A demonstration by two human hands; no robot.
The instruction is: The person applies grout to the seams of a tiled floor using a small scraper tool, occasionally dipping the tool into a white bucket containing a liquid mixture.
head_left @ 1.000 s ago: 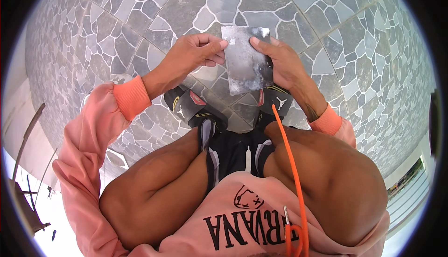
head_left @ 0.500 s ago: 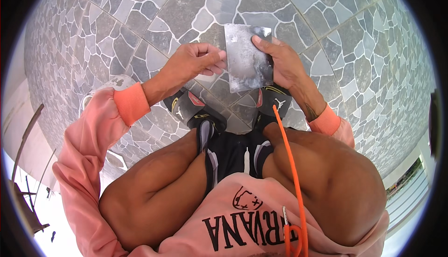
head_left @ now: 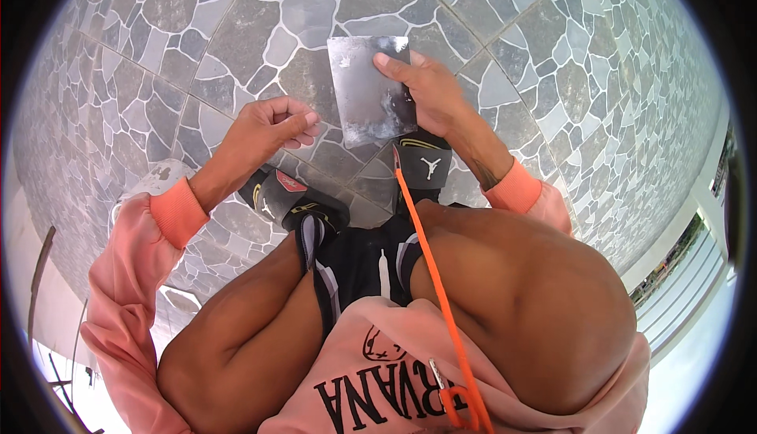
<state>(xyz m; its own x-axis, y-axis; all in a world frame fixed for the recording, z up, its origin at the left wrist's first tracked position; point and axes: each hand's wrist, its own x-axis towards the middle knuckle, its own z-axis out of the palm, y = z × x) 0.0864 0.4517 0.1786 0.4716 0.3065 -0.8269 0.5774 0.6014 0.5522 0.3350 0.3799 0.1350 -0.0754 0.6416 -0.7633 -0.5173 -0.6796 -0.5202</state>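
Note:
A thin rectangular grey sheet point(head_left: 367, 95), shiny and smudged with white and dark patches, is held above the paved floor in front of me. My right hand point(head_left: 426, 87) grips its right edge, the thumb lying on the face towards me and the fingers behind, mostly hidden. Left of the sheet and apart from it is my left hand point(head_left: 280, 125). Its fingers are curled, with the thumb pressed to the index finger; whether anything small is pinched there I cannot make out.
Irregular stone paving point(head_left: 236, 48) with pale joints spreads around. Below my hands are my black sandals point(head_left: 290, 197) and bent knees. An orange cord point(head_left: 438, 276) hangs down from my pink sweatshirt point(head_left: 378, 371). A whitish rounded object point(head_left: 162, 178) stands beyond my left sleeve.
In the picture, both hands, the sheet and my legs have shifted left as the view turned. My left hand, close against the sheet's left edge before, is now a little farther from it.

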